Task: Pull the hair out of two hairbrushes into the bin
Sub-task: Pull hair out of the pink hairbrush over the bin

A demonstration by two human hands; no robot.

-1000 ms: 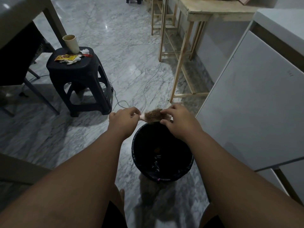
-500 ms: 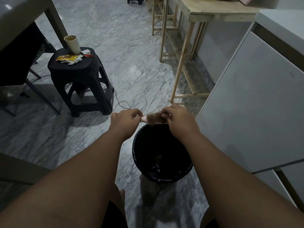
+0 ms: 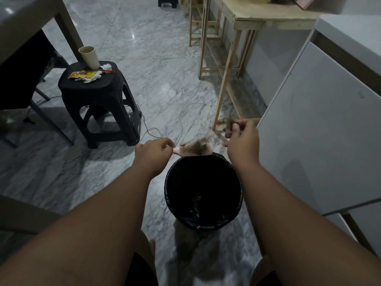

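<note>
Marble floor under me, black bin [image 3: 203, 218] at my feet; my left hand [image 3: 153, 150] grips the hairbrush [image 3: 194, 150] handle above the far rim (bristles up), my right hand [image 3: 242, 139] pinches a hair clump [image 3: 223, 125] still stringing from it

— Left hand [image 3: 153, 152]?
— Closed in a fist around a handle, knuckles up, thumb and forefinger pinched at the front, wrist straight, forearm reaching forward from lower left.
— Right hand [image 3: 241, 139]?
— Raised higher and further out than the left, well apart from it. Thumb and fingertips [image 3: 235, 127] pinched together on a tuft, remaining fingers loosely curled beneath, back of hand facing up.
— Arms?
— Both bare, extended forward and converging slightly, elbows out of frame. Right forearm angled up from lower right.
— Legs?
— Bare knees just visible at bottom, dark shorts at the edge.
</note>
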